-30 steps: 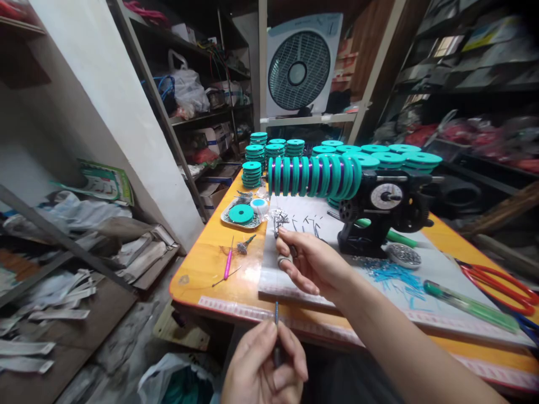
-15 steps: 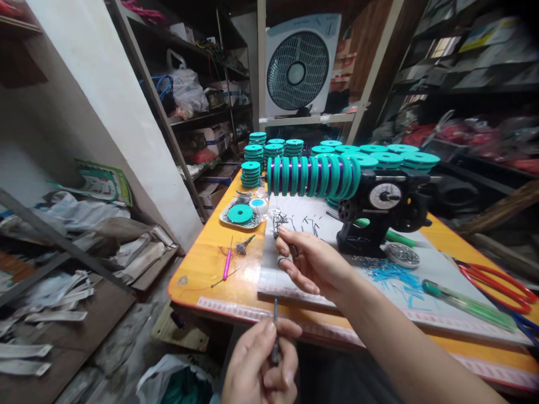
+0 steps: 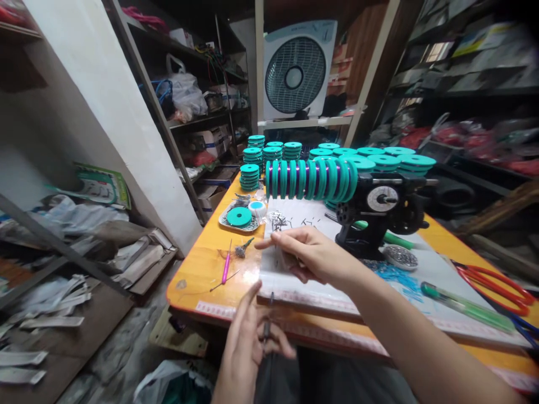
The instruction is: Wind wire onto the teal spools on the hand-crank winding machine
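My left hand [image 3: 248, 336] is low at the table's front edge. Its index finger points up while the other fingers curl around a thin dark rod [image 3: 266, 331]. Motion smears those fingertips. Above and to the right, my right hand [image 3: 309, 252] reaches over the white board, thumb and index finger pressed together and pointing left. Anything between them is too small to make out. Beyond it, a row of teal foam spools [image 3: 311, 179] wound with purple sits on the shaft of a black winding machine [image 3: 381, 205] with a dial.
At left are a tray [image 3: 248, 227] with a teal disc, a magenta-handled hook tool [image 3: 226, 266] and small metal pieces. To the right lie a dish of metal bits [image 3: 401, 257], blue tubes [image 3: 404, 286], a green cutter knife [image 3: 467, 308] and red-handled scissors [image 3: 497, 286]. Stacked spools [image 3: 250, 177] stand behind.
My right hand has turned, its index finger now stretched left. The left hand's fingers have spread from a tighter pinch, with the rod still among them. The view has shifted slightly.
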{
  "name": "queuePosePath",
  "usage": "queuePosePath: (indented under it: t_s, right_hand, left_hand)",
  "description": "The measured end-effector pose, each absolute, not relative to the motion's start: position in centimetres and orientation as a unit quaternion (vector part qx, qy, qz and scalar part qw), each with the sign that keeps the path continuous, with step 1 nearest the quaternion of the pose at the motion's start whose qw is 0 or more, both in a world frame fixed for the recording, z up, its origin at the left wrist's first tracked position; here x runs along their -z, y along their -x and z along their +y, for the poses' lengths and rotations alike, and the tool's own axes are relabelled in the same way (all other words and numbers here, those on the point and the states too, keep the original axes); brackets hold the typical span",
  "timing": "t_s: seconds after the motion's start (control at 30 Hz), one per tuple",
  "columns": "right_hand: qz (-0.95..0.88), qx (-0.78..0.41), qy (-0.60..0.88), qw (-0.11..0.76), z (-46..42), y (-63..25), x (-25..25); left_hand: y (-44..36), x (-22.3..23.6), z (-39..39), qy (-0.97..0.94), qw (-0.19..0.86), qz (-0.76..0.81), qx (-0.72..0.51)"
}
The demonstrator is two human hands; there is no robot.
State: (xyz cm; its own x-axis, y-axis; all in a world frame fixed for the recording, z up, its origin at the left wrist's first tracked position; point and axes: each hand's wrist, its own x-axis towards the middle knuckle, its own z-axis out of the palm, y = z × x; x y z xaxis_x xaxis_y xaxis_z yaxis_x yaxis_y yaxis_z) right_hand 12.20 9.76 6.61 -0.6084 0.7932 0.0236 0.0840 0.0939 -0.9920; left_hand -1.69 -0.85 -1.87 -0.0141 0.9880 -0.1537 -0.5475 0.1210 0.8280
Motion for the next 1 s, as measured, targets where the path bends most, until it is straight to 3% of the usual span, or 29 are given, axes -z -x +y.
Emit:
queuePosePath:
  t_s: [0.17,0.27,0.53,0.6,0.73,0.8,1.0]
  right_hand:
    - [-0.798,-0.429,0.370,0.205,10.3,-12.8,-9.6]
    - [-0.832,-0.378,0.356,0.194,10.4,-12.5,-10.8]
    - [-0.867,-0.262,0.371,0.206,10.2,-11.7,-10.1]
    - [-0.839,-0.345,0.362,0.217,10.3,-12.0,-9.5]
    - [-0.623,-0.685,0.285,0.248,11.0,-12.5,-8.6]
    - [-0.497,-0.791,0.228,0.274,11.2,-12.3,-8.4]
    - [-0.346,-0.820,0.264,0.371,10.9,-10.2,-8.0]
  left_hand:
    - [3.5,-0.2,0.8,-0.409,0.583,0.463,-0.528]
    - [3.5,-1.8,2.3,-0.455,0.538,0.498,-0.505]
    - [2.2,-3.2,5.3,-0.538,0.479,0.417,-0.555]
    - [2.2,-3.3,5.4,-0.544,0.472,0.422,-0.551]
    - [2.1,-3.7,5.2,-0.541,0.521,0.398,-0.527]
    - [1.8,-3.8,5.0,-0.512,0.571,0.367,-0.527]
    - [0.9,-3.0,3.3,-0.325,0.701,0.282,-0.569]
